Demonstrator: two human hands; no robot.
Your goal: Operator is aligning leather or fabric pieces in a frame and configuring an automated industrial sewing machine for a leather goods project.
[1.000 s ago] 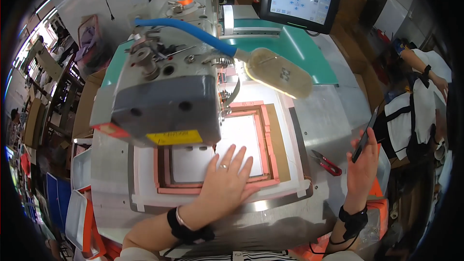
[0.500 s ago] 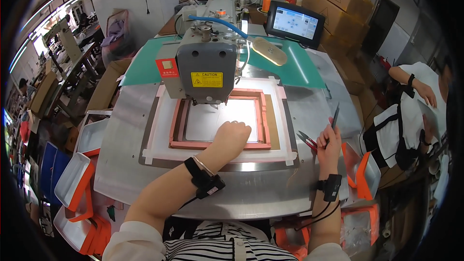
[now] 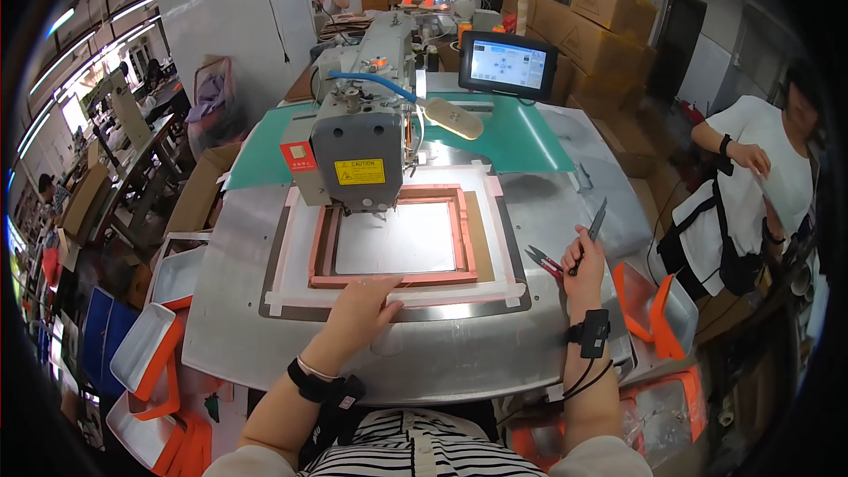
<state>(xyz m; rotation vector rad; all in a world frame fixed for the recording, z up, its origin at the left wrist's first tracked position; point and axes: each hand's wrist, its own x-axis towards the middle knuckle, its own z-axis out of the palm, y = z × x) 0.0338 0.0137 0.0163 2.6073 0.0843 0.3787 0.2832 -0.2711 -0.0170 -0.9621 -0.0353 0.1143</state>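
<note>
My left hand [image 3: 360,311] lies at the front edge of a pinkish-red frame [image 3: 402,280]; its fingers stretch to the right, thumb apart, and it holds nothing. Inside the frame a white panel [image 3: 397,243] sits under the grey head of a sewing machine [image 3: 360,146]. Out to the right, my right hand [image 3: 583,267] is closed around a dark tool with a pointed blade [image 3: 598,220], which sticks up past the fingers. Just left of that hand, red-handled snips [image 3: 545,262] rest on the metal table [image 3: 442,353].
A lit screen [image 3: 508,66] stands behind the machine on the right, near a green sheet [image 3: 521,137]. Orange-and-white trays [image 3: 146,349] are stacked at the left, with more orange trays [image 3: 649,309] at the right. A co-worker [image 3: 751,168] stands farther right.
My left hand has come back toward me and leftward from over the panel, its curled fingers now stretched out. My right hand keeps hold of the dark tool. The whole view has shifted.
</note>
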